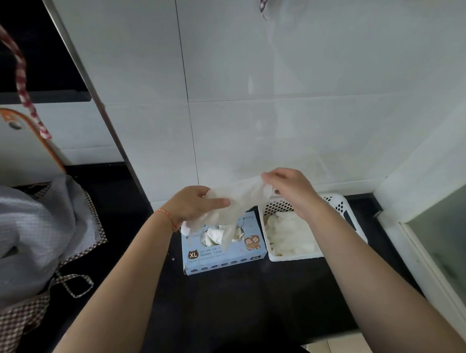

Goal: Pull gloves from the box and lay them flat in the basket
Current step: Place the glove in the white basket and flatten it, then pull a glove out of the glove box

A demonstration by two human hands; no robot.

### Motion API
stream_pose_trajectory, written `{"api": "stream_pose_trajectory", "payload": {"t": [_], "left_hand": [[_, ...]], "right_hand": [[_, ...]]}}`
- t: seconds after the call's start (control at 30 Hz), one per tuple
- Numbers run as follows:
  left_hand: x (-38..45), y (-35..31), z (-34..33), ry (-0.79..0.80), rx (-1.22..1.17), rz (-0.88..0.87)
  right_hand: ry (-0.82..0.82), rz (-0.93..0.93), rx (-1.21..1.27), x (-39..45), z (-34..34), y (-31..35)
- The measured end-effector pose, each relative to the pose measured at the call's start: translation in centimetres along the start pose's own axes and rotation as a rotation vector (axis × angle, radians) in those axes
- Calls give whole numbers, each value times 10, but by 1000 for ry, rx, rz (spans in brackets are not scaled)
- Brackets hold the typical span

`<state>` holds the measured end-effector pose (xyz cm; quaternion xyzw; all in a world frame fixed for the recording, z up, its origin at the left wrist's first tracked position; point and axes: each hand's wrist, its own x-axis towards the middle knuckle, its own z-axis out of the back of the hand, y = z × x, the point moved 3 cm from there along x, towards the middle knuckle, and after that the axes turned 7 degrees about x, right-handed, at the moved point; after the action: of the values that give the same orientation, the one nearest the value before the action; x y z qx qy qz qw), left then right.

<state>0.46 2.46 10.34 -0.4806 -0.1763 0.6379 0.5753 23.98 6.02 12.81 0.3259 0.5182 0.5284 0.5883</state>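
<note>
A translucent white glove point(242, 196) is stretched between my two hands above the counter. My left hand point(193, 205) pinches its left end and my right hand point(289, 189) pinches its right end. Below sits the light blue glove box point(225, 257) marked XL, with more gloves bunched in its opening. Right of the box stands a white perforated basket point(338, 205) holding a pile of flattened gloves point(287, 235). My right forearm crosses over the basket's right side.
The black countertop point(237, 302) runs toward me. A grey cloth with checked trim point(26, 239) lies at the left. A white tiled wall point(275, 88) stands behind, and a frosted glass panel point(458, 255) closes the right.
</note>
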Motion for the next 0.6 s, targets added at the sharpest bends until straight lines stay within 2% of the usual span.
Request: {"api": "stream_pose_trajectory", "payload": {"t": [0.2,0.3,0.37,0.4,0.5,0.6], "left_hand": [[10,3,-4,21,2,-49],[13,1,-6,65,222,-65],[16,-7,-13,92,364,-84],[17,-15,-18,96,348,-123],[21,-42,-32,76,65,-303],[26,-64,-48,100,-47,-346]], "right_hand": [[-124,223,-25,-8,13,29],[-156,308,-83,-9,17,35],[-120,333,-126,-10,17,37],[-81,332,-147,-11,17,36],[51,323,-187,-15,12,38],[99,314,-185,-18,15,39]]}}
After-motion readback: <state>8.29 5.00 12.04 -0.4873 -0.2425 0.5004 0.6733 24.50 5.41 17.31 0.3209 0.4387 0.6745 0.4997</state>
